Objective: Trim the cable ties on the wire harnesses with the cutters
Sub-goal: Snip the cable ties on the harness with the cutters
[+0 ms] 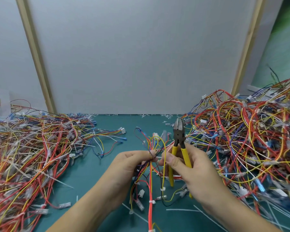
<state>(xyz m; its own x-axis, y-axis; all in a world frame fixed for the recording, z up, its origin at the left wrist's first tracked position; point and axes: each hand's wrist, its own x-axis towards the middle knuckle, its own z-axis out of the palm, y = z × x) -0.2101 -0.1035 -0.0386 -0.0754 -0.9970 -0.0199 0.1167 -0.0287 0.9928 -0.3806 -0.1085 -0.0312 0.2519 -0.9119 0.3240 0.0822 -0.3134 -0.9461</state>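
In the head view, the left hand [132, 164] pinches a loose harness of red, yellow and blue wires [150, 183] above the front middle of the teal-topped desk [107, 166]. The right hand [197, 168] curls round the yellow-handled steel cutters [179, 136], nose upward. Thin wires crowding the white cable ties [162, 188] could well get nicked. Wires hide the left fingertips, and whether the blades are parted is unclear.

Both bare forearms are reaching in from the bottom edge and angling toward the middle, bringing the left grip [131, 164] and right grip [197, 168] close together. The left grip is pinching a wire harness [150, 185] between thumb and curled fingers. The right grip is curling around the yellow handles of the cutters [179, 131], holding them head-up.
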